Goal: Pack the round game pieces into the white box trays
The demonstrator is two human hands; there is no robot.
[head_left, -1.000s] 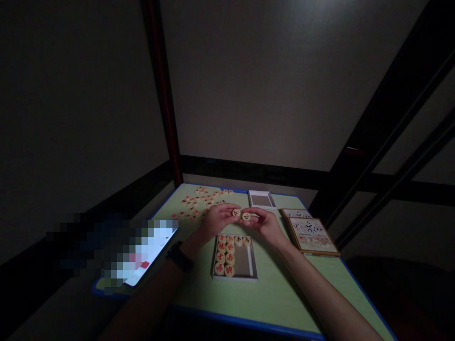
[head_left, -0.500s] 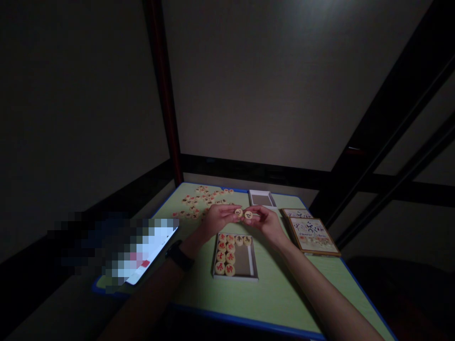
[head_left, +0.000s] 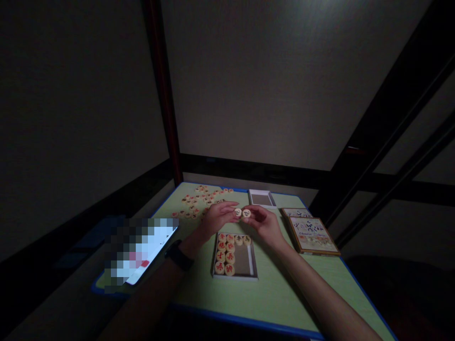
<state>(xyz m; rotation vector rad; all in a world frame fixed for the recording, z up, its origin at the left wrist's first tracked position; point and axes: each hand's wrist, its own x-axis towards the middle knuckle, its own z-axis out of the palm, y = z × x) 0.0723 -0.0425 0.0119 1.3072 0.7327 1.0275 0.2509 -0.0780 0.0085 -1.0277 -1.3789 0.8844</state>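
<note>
The left hand (head_left: 219, 218) grasps a round wooden piece (head_left: 237, 213) with a dark character, and the right hand (head_left: 263, 224) grasps a similar disc (head_left: 246, 213) just beside it, both raised above the counter (head_left: 284, 298). Nearer, a shallow box (head_left: 256, 265) holds two left columns of red-marked pieces (head_left: 230, 257), with two dark-marked pieces (head_left: 246, 240) at the far right. Loose pieces (head_left: 195, 201) lie scattered far left. An open tray (head_left: 262, 199) sits at the far side; printed boxes (head_left: 313, 235) lie right, and a lit screen (head_left: 152, 253) left.
</note>
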